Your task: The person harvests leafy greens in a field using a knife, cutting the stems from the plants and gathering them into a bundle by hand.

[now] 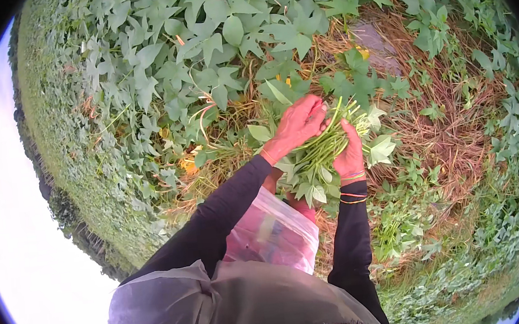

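A bundle of green leafy stems point(326, 142) lies between my two hands, with its cut stem ends pointing up and its leaves hanging below and to the right. My right hand point(350, 152) is wrapped round the bundle's right side, and thin coloured bands circle that wrist. On the left of the bundle, my left hand point(301, 122) has its fingers curled in at the stem ends. Whether it pinches a stem there is hidden by the fingers.
Dense leafy vines point(216, 35) spread ahead and to the left. Dry brown straw point(443, 125) covers the ground to the right, with a grey flat patch point(376, 44) beyond the bundle. A translucent plastic sheet point(272, 229) hangs over my lap. Cut greens point(397, 227) lie at the lower right.
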Demonstrator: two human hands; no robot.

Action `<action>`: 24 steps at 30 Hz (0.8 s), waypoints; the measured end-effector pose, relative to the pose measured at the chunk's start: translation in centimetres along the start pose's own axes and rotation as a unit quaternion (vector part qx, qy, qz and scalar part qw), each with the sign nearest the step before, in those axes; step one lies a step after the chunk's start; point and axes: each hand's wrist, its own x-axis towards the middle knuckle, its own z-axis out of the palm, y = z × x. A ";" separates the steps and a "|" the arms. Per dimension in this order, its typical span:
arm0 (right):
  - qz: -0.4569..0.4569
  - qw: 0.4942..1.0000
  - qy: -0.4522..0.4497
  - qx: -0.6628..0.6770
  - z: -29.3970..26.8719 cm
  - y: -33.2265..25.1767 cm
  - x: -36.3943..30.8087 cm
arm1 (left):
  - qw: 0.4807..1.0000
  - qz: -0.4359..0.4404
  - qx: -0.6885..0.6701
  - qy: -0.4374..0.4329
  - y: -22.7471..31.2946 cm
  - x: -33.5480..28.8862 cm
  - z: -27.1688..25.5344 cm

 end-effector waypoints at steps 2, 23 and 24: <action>0.047 0.986 -0.119 0.103 0.5 1.9 -2.9 | 0.989 -0.075 -0.123 -0.021 -3.2 -1.7 0.1; -0.046 0.950 -0.302 -0.063 -1.8 -0.7 -15.5 | 0.946 0.009 -0.305 -0.113 4.2 -8.0 6.8; -0.052 0.946 -0.312 -0.066 -1.6 -0.6 -15.3 | 0.947 0.023 -0.297 -0.117 4.5 -8.0 5.9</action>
